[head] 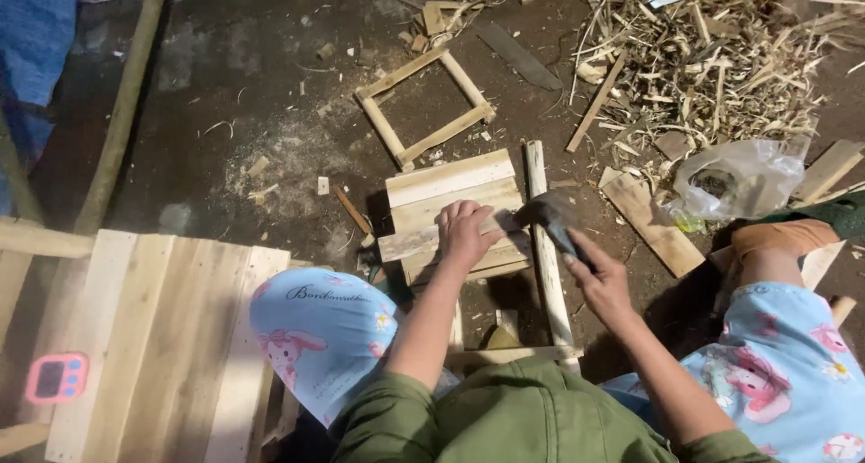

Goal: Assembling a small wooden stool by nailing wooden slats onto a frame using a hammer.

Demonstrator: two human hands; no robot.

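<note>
Head camera is looking down at a person sitting on a dirt floor, wearing a green top and light blue printed trousers. Their left hand [464,233] is lying palm down, fingers spread, on a loose wooden slat [423,240] and pressing it against a small crate of pale boards [450,188] that is sitting on the ground just ahead of the knees. That hand is flat and open on the wood, not wrapped around it. Their right hand [599,278] is closing around the handle of a hammer [551,215], whose dark head is blurring just beside the slat's right end, over the crate's edge. A round wooden pole [545,247] is running past the crate's right side and under the hammer.

Beyond the crate, a square wooden frame [425,107] is lying flat on the dirt, well apart from the hands. At upper right a heap of wood shavings and splinters [703,58] is spreading out, with a clear plastic bag [743,179] near its lower edge and a short plank [649,220] beside that. At left a wide panel of pale planks [153,337] is lying next to the person's left knee, and a small pink timer [56,377] is resting at its left edge. A long bamboo pole [122,112] is leaning across the upper left.
</note>
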